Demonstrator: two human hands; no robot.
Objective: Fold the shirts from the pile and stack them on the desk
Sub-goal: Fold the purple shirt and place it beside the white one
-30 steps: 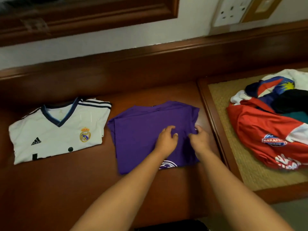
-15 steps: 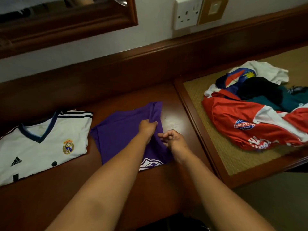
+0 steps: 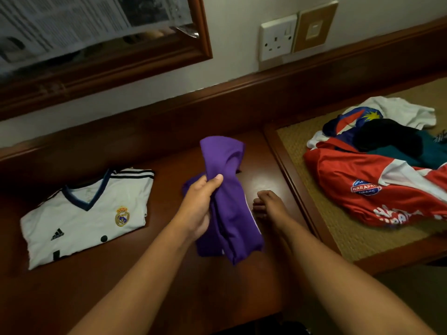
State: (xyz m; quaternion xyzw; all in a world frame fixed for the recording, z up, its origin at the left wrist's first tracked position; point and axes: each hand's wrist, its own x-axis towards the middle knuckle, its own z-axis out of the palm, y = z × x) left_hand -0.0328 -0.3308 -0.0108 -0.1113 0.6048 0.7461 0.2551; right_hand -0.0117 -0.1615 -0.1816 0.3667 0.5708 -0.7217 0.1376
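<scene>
A: Why is the folded purple polyester shirt gripped in the left hand above the dark wooden table?

B: Probably so it can be stacked on the folded white football shirt. The right hand is seen beside it, loosely curled, nothing held. The unfolded pile is kept right.

Dark wood desk w/ raised back ledge beyond the hands; woven-mat inset in wood frame to the right of the hands. Off-white wall above: wood-framed mirror upper left, white socket beside tan plate upper right. Lighting dim, warm.
</scene>
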